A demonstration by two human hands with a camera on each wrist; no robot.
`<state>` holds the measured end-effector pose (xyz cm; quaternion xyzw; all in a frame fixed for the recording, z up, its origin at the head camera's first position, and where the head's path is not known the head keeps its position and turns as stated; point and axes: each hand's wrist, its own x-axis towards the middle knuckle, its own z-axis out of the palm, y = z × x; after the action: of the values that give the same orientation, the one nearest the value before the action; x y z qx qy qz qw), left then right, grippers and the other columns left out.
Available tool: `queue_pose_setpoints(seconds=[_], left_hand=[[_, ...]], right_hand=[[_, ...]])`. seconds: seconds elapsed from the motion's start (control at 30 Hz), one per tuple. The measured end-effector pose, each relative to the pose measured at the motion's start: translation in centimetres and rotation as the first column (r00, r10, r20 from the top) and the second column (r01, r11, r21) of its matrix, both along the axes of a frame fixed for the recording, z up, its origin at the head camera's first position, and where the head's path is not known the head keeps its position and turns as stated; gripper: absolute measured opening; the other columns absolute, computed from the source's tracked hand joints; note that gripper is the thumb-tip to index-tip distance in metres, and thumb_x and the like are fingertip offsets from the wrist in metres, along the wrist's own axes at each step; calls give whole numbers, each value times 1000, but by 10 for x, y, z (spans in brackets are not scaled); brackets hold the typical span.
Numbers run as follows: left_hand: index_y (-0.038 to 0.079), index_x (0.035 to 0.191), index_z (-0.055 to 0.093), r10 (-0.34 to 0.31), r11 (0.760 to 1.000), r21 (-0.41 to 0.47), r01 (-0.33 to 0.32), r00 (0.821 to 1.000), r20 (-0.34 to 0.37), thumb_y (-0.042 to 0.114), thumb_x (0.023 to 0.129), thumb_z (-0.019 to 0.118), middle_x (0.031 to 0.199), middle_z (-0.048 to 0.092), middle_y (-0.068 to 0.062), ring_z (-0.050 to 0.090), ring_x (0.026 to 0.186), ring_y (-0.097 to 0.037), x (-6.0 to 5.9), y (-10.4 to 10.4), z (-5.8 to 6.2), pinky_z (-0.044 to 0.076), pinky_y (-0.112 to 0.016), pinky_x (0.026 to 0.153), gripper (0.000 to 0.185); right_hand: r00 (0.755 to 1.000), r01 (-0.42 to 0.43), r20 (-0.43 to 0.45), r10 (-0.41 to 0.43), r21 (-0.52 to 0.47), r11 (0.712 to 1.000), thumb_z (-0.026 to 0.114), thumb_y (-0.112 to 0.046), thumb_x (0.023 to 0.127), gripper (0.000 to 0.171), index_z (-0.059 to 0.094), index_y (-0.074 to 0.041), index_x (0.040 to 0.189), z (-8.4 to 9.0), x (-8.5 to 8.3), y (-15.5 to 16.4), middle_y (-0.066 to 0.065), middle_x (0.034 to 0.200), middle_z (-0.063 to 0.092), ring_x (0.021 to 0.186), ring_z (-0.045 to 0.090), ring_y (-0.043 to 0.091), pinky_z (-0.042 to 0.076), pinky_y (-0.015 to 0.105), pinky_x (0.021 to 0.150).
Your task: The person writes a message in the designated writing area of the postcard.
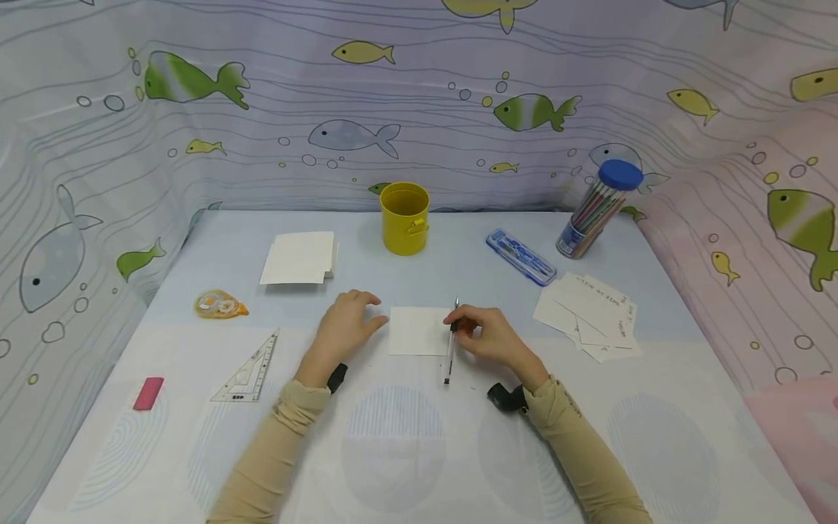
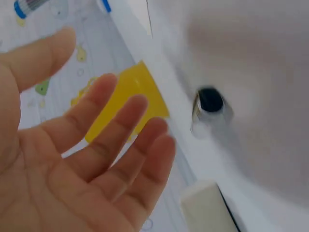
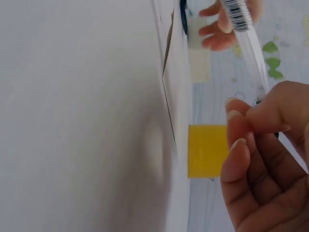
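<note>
A blank white card (image 1: 419, 332) lies flat on the table between the two hands. My right hand (image 1: 487, 335) is at the card's right edge and pinches a clear-barrelled pen (image 1: 449, 353) between thumb and fingers. In the right wrist view that pen (image 3: 247, 43) shows a barcode label on its barrel, and the right hand (image 3: 270, 159) has its other fingers curled. My left hand (image 1: 350, 327) is just left of the card, holding nothing. The left wrist view shows the left hand (image 2: 91, 150) with palm bare and fingers loosely spread.
Behind stand a yellow bucket (image 1: 404, 225) and a pencil jar (image 1: 592, 215). A card stack (image 1: 297, 258), correction tape (image 1: 219, 304), set square (image 1: 247, 371) and pink eraser (image 1: 148, 394) are left. A blue case (image 1: 520, 256) and written cards (image 1: 592, 313) lie right.
</note>
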<state>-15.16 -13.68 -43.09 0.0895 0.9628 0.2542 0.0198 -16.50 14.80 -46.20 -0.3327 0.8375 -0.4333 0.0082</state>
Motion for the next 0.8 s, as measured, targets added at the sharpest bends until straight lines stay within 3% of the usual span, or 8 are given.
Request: queue_pose_setpoints(seconds=[0.13, 0.3, 0.47, 0.8], left_hand=[[1, 130, 56, -81, 996, -36, 84, 993, 89, 32, 90, 70, 136, 53, -20, 51, 125, -36, 3, 11, -6, 47, -50, 101, 53], [-4, 139, 45, -121, 986, -95, 136, 981, 150, 35, 86, 74, 146, 43, -25, 39, 138, -40, 5, 17, -13, 38, -52, 111, 72], [-8, 143, 38, -145, 972, -161, 169, 977, 153, 42, 84, 74, 153, 31, -29, 27, 143, -46, 8, 20, -13, 31, -57, 114, 86], [-9, 147, 31, -198, 952, -198, 232, 964, 178, 47, 86, 70, 157, 21, -29, 20, 146, -45, 13, 21, -13, 27, -55, 117, 92]], right_hand=[[1000, -13, -14, 13, 17, 1000, 62, 10, 80, 27, 69, -4, 102, -2, -3, -2, 6, 91, 72, 74, 59, 10, 50, 24, 64], [999, -31, -21, 32, 31, 999, 64, 11, 78, 25, 67, -3, 99, -2, -6, -8, 6, 91, 70, 74, 58, 11, 50, 26, 64], [998, -42, -47, 44, 49, 998, 63, 8, 79, 23, 65, -5, 98, 1, -9, -15, 5, 91, 69, 75, 57, 12, 50, 26, 66], [999, -49, -13, 50, 24, 998, 61, 5, 82, 20, 67, -3, 100, 0, -9, -18, 9, 91, 69, 75, 55, 12, 47, 26, 66]])
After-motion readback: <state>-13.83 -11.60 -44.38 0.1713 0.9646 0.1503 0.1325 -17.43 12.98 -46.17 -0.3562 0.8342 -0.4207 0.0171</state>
